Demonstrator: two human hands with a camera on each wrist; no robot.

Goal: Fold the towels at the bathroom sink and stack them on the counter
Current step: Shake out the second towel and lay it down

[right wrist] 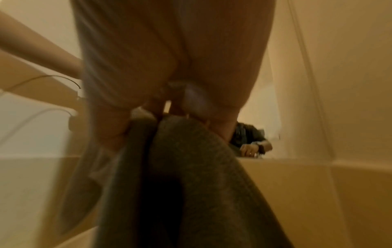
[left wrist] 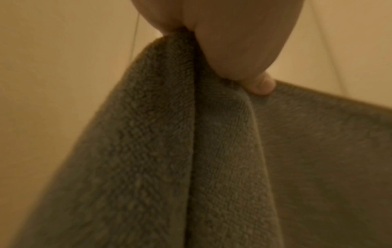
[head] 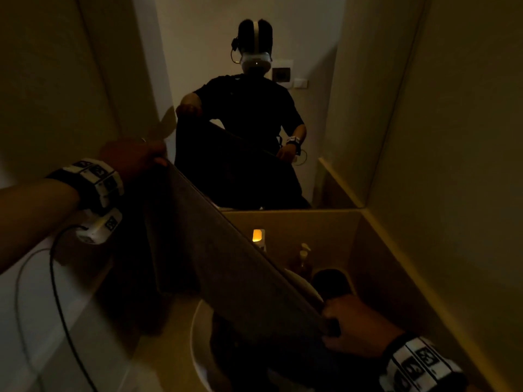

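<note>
A grey towel [head: 226, 267] is held stretched in the air above the sink [head: 198, 343], its top edge sloping down from left to right. One corner is pinched by the left hand [head: 133, 158], raised high near the wall; the other corner is gripped by the right hand [head: 353, 326], held low over the basin. The rest of the cloth hangs down toward the table [head: 158, 349]. The scene is reflected in the mirror [head: 311, 108] behind.
</note>
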